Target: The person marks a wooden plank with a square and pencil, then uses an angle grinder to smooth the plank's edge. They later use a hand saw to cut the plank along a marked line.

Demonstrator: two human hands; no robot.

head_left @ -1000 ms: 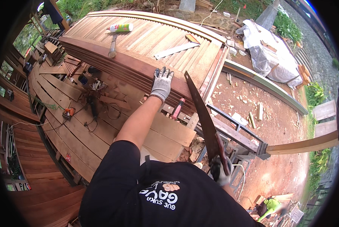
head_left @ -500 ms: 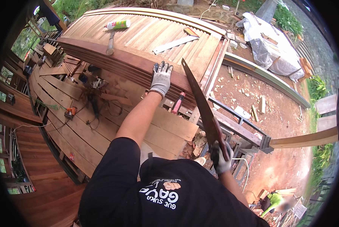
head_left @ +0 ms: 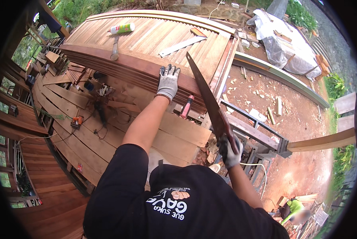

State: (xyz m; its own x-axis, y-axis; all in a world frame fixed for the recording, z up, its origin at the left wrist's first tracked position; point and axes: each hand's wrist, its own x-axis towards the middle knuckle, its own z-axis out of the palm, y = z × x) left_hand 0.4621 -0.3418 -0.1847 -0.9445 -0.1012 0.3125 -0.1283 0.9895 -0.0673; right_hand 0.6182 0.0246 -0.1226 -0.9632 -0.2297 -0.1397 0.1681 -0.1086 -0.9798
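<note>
In the upper middle of the frame a slatted wooden panel [head_left: 154,38] carries a green-and-white tube [head_left: 122,28], a hammer [head_left: 115,47] and a long metal ruler [head_left: 182,46], all well apart from the hands. At centre left, power tools with cables [head_left: 96,103] lie on the plank deck [head_left: 67,131]; a red-handled tool [head_left: 186,106] sits just below the panel's front edge. The gloved left hand [head_left: 168,81] rests flat, fingers spread, on the dark thick front edge of the panel. The gloved right hand [head_left: 229,151], lower right of centre, is closed around the handle of a handsaw [head_left: 208,101] whose blade slants up-left, its tip near the panel's right end and close beside the left hand. To the right, bare earth strewn with wood offcuts [head_left: 274,107] lies open beyond a metal frame [head_left: 254,119]. Compared with a second ago, the saw has swung up and closer to the panel edge, while the left hand has stayed put.
</note>
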